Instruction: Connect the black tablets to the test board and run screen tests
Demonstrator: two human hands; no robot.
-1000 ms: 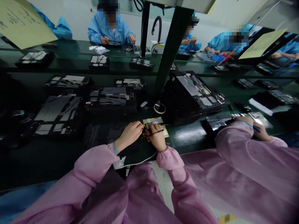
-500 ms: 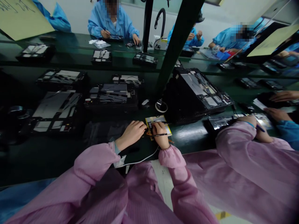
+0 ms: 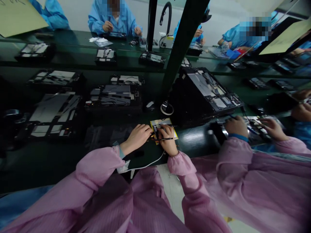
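In front of me on the dark green bench lies a flat silver battery pack with yellow edges and a black-and-white label strip. My right hand rests over it, fingers curled, with a slim black pen-like tool lying crosswise in the grip. My left hand is at the pack's left edge, its fingers bent and pressed together by a small dark part with orange bits. What those fingertips pinch is too small to make out. A white cable runs along the bench edge below the hands.
Stacks of black device housings stand left, ahead and right. A round white-rimmed item sits behind the pack. A dark green post rises ahead. A co-worker's pink sleeve is close on my right.
My right hand has shifted slightly and its fingers are a little more spread over the pack. My left hand stays nearly in place. The co-worker's hands at right have moved apart.
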